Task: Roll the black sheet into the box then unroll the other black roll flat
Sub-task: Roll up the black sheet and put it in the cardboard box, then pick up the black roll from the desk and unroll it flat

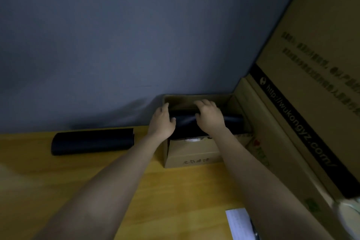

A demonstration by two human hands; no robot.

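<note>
A rolled black sheet lies across the top of a small open cardboard box at the back of the table. My left hand grips its left end at the box's left wall. My right hand presses on the middle of the roll, fingers curled over it. The roll's right end shows past my right wrist, near the box's right wall. A second black roll lies on the wooden table, left of the box and apart from both hands.
A large printed cardboard carton stands along the right, touching the small box. A blue-grey cloth backdrop rises behind the table. A white paper slip with a pen lies near the front right edge.
</note>
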